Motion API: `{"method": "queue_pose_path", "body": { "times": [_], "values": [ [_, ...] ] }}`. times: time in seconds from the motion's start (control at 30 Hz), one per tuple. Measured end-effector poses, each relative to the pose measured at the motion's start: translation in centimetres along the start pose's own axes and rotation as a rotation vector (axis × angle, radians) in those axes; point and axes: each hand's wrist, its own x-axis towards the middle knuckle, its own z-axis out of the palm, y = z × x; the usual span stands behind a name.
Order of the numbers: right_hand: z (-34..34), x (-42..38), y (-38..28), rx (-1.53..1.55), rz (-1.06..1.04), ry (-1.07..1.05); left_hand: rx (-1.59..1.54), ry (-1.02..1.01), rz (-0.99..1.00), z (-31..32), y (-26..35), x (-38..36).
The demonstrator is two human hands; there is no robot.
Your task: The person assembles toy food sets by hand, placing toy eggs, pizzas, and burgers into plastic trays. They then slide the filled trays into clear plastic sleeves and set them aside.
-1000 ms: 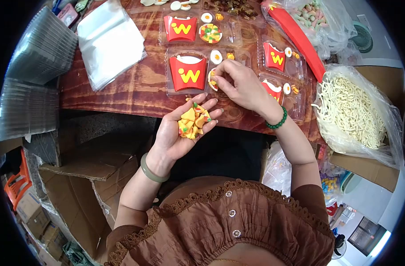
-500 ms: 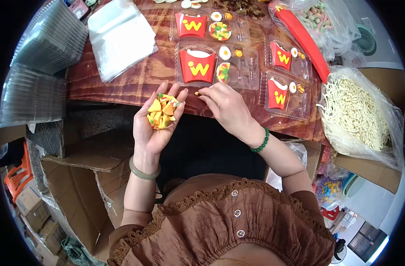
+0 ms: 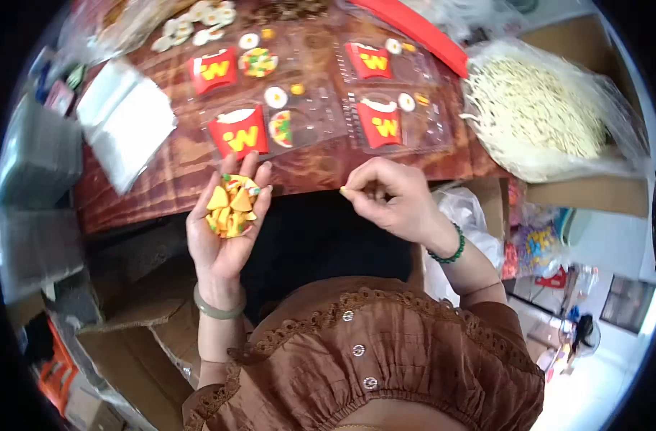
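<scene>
My left hand [image 3: 220,260] is palm up and cupped around a heap of small toy pizza slices [image 3: 231,208], yellow with red and green bits. To its right, my right hand [image 3: 400,197] pinches a tiny yellowish piece [image 3: 344,190] at the table's front edge; its exact kind is too small to tell. Beyond my left hand lies a clear plastic tray [image 3: 321,118] with a red fries box [image 3: 238,131], a fried egg [image 3: 276,98] and a partial pizza [image 3: 280,129]. The tray behind holds a rounder, fuller pizza [image 3: 258,62].
Two more trays on the right hold red fries boxes [image 3: 380,121], eggs and small orange pieces. A bag of cream-coloured strips [image 3: 536,108] stands right, near a long red strip [image 3: 421,32]. Clear bags [image 3: 123,122] and stacked plastic trays [image 3: 40,158] are left; egg pieces [image 3: 199,21] lie behind.
The view has shifted and turned, so the table contents appear further left. My right hand has drawn back from the front-left tray towards the table's edge, still pinching. My left hand keeps its heap.
</scene>
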Motion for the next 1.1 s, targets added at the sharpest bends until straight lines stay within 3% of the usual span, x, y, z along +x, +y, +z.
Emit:
{"method": "queue_pose_path", "body": {
  "times": [0.07,0.13,0.2,0.27,0.33,0.37,0.4,0.47,0.5,0.57,0.63,0.7,0.77,0.83,0.87,1.0,1.03,1.1],
  "values": [
    [-5.8,-4.1,-0.9,-0.049,0.025,0.191,-0.001,-0.050,-0.099,0.6,-1.7,1.3],
    [-11.9,-9.2,-2.4,0.004,0.338,0.233,-0.010,-0.039,-0.199,1.3,-3.5,2.7],
    [-17.2,-15.9,0.7,0.457,0.200,0.215,-0.033,-0.033,-0.297,1.7,-5.2,3.9],
    [-19.7,-22.0,5.2,0.893,0.238,0.356,-0.028,-0.029,-0.359,2.2,-6.9,4.8],
    [-18.8,-26.5,12.2,0.050,0.747,0.541,-0.043,0.009,-0.419,2.3,-8.0,5.4],
    [-19.3,-31.8,18.7,-0.697,0.958,-0.103,-0.022,0.031,-0.435,2.2,-8.5,5.7],
    [-17.8,-32.3,20.0,-0.696,0.932,-0.108,0.009,0.046,-0.445,2.2,-8.9,5.8],
    [-14.6,-29.9,20.7,-0.733,0.801,0.242,0.076,0.073,-0.434,2.2,-9.5,6.1],
    [-14.9,-27.5,20.7,-0.760,0.638,0.209,0.089,0.059,-0.428,2.1,-9.6,6.2],
    [-12.5,-17.2,12.1,-0.553,0.492,0.413,0.092,0.061,-0.413,2.2,-9.8,5.9],
    [-10.1,-10.8,8.6,0.043,0.237,0.461,0.108,0.053,-0.389,2.3,-9.9,5.9],
    [-7.5,-5.6,3.6,-0.049,-0.004,0.294,0.126,0.056,-0.319,2.4,-9.9,5.7],
    [-5.4,-2.2,1.2,-0.056,-0.111,0.102,0.136,0.043,-0.272,2.5,-9.4,5.4],
    [-3.5,0.4,0.5,-0.048,-0.163,-0.050,0.077,0.036,-0.247,1.9,-8.5,5.0],
    [-3.0,1.7,0.3,-0.146,-0.315,-0.102,0.015,0.004,-0.248,1.1,-8.0,5.0],
    [-2.0,4.0,0.9,-0.153,-0.468,-0.208,-0.021,-0.008,-0.224,0.3,-6.2,4.6],
    [-2.1,4.5,0.8,-0.148,-0.477,-0.218,-0.021,-0.009,-0.210,0.3,-5.7,4.4],
    [-2.7,5.2,0.6,0.040,-0.256,-0.331,-0.013,0.076,-0.166,0.3,-4.9,3.8]
  ]
}}
